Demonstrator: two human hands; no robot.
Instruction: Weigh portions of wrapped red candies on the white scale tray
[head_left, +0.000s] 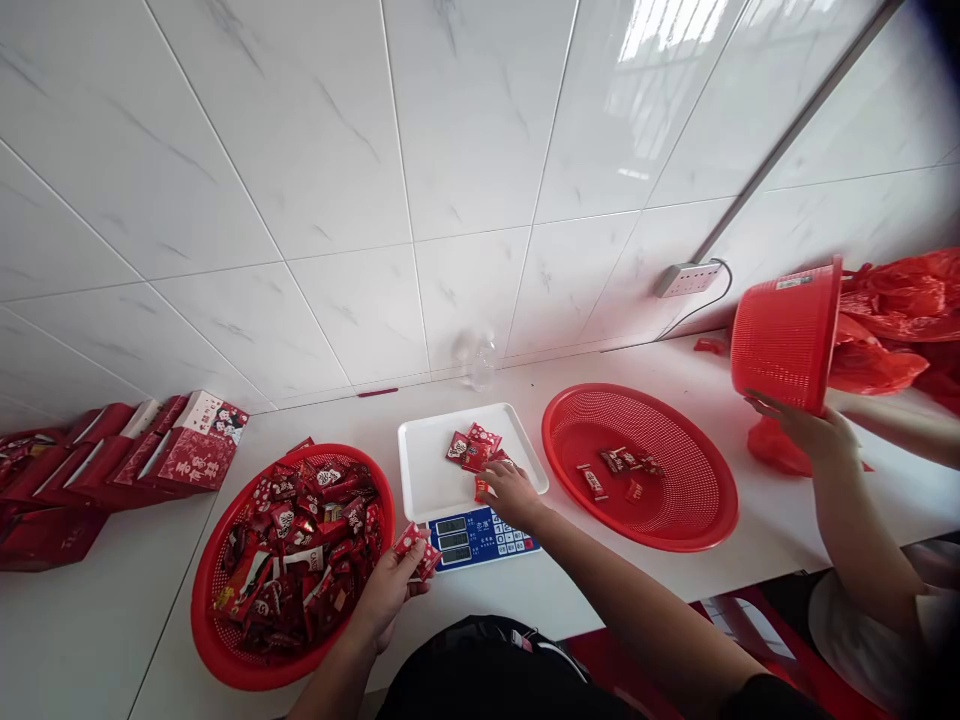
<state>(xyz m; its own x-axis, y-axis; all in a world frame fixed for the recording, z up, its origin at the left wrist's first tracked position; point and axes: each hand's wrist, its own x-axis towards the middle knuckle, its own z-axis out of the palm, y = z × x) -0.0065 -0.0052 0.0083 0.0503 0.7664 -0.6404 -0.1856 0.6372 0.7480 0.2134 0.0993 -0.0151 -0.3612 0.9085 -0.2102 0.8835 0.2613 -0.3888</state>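
My left hand is closed around a few red wrapped candy packets, just in front of the scale's left corner. On the weighing scale's white tray lies a small pile of red candy packets. My right hand reaches over the tray's front edge, its fingers bent onto a red-and-gold packet beside that pile; the fingertips partly cover it. The scale's blue panel has its displays and keys toward me, partly under my right wrist. Left of the scale, a red basket is full of mixed red packets.
Right of the scale, a wide red basket holds several packets. Farther right, another person's hand supports a tilted red basket near red plastic bags. Red gift boxes stand left. A clear plastic container and power strip are by the wall.
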